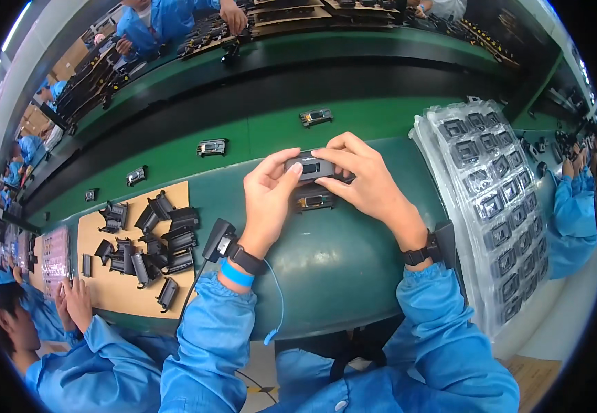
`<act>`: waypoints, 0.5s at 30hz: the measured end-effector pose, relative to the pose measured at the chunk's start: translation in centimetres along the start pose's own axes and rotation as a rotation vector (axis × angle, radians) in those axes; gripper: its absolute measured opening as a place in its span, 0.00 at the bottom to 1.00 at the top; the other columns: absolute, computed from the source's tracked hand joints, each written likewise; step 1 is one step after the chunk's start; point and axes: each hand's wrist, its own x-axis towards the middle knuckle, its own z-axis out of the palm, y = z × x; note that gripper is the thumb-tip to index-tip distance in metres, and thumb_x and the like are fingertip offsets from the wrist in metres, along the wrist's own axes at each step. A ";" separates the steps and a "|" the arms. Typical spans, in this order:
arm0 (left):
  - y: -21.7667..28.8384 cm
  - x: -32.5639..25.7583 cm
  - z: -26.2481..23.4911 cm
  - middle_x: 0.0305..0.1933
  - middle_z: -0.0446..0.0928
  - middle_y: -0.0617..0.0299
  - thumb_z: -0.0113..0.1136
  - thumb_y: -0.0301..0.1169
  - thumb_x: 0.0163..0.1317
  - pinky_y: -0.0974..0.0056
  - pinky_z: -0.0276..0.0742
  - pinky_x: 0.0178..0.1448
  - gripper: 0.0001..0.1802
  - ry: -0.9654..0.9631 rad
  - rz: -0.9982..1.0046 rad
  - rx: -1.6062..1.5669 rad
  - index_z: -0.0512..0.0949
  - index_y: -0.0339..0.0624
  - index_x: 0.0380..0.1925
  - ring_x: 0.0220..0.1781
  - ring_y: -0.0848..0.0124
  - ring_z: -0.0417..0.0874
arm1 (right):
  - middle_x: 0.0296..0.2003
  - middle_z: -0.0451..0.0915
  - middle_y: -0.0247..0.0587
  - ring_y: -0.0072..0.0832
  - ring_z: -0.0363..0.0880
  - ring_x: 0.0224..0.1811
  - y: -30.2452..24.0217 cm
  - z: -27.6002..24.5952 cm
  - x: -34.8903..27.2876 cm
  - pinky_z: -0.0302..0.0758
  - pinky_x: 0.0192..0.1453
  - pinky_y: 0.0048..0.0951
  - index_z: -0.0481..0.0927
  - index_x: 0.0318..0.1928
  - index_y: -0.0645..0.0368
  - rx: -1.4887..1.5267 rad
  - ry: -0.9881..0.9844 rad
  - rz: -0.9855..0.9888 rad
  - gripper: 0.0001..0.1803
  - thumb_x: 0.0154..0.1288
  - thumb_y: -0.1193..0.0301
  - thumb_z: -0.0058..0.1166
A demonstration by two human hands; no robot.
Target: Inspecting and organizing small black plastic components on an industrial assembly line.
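Observation:
Between both hands I hold a small dark grey device housing (317, 167) with a rectangular window, just above the green bench. My left hand (271, 186) grips its left end, the thumb lying on its front. On the right end, the fingers and thumb of my right hand (364, 168) pinch it from above and below. Right below it on the bench sits an open device with a visible board (314, 200), partly covered by my hands. Both wrists wear black straps, and a blue band with a thin cord (279, 303) hangs at my left wrist.
Black plastic shells (150, 251) lie loose on a cardboard sheet (99, 227) at left. Stacked clear blister trays (498, 196) stand at right. Several open devices (211, 147) line the green belt (250, 127) beyond. A co-worker's hands (72, 303) are at far left.

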 end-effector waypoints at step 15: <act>0.1 0.0 0.1 0.56 0.85 0.49 0.58 0.22 0.76 0.61 0.86 0.64 0.18 -0.023 -0.007 -0.006 0.77 0.28 0.62 0.57 0.67 0.87 | 0.43 0.77 0.42 0.36 0.81 0.40 0.1 -0.3 -0.1 0.81 0.42 0.35 0.86 0.58 0.60 -0.068 -0.005 -0.034 0.25 0.58 0.77 0.74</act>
